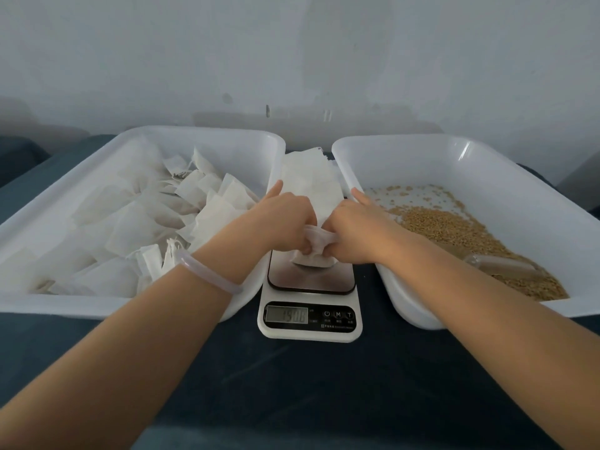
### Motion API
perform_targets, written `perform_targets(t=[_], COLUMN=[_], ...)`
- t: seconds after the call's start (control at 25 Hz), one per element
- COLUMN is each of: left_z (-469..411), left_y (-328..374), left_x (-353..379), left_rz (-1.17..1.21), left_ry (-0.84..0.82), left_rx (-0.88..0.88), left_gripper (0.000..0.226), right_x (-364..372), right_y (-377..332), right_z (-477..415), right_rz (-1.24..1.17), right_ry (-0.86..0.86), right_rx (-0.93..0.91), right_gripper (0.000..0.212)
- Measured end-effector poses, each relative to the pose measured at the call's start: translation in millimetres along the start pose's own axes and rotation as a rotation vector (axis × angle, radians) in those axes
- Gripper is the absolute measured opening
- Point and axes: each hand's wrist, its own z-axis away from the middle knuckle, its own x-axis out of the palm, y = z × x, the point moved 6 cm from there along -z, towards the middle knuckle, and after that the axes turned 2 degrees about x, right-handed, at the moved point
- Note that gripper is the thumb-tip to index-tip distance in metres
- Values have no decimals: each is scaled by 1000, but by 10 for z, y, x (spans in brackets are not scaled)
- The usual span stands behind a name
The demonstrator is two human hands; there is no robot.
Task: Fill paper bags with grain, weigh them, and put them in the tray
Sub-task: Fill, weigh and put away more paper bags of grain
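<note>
Over the glossy scale (310, 282), left hand (285, 219) and right hand (355, 228), each grip tight on a crumpled, perhaps full paper bag (317, 256).

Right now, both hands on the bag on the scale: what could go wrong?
1. The left hand and right hand grip the paper bag on the scale; their pressure may skew the reading.
2. The bag's top looks bunched, not sealed, so its contents could spill onto the scale.
</note>
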Motion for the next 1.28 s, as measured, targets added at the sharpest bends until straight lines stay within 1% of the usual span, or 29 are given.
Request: perform_targets(t=[0.08,0.16,0.2,0.28,0.32,0.4,0.48,0.56,0.72,0.92,1.16,1.28], left_z=[29,55,62,70,74,81,86,78,79,105,135,135], left_y=[-8,-24,-37,-40,-47,-81,-123,-142,-129,-115,-118,-109], left_x=[1,-12,-27,-56,-69,-80,-73,-58,-62,-74,-84,-79], left_rz=[39,106,143,216,258,346,390,380,378,395,418,413], left_ry=[22,56,72,75,76,99,124,125,104,89,81,71], left_rx=[10,15,11,8,5,-11,-35,-45,-46,-61,-75,-71], left_gripper=[30,20,21,31,34,34,27,20,25,27,20,25], right_x=[-6,-42,-68,-84,-98,-101,-106,-117,-146,-176,-186,-175], right_y=[-11,-12,5,61,65,78,73,74,72,72,65,74], right_z=[4,25,25,17,21,37,59,68,86,122,141,140], right_rz=[1,-82,-141,-239,-257,-309,-355,-389,-436,-495,-505,-504], right_ry=[24,78,109,107,113,109,94,82,80,91,88,89], right_rx=[-7,-20,-8,32,32,50,51,52,58,75,94,98], right_gripper=[23,5,20,54,64,71,70,68,66,69,67,67])
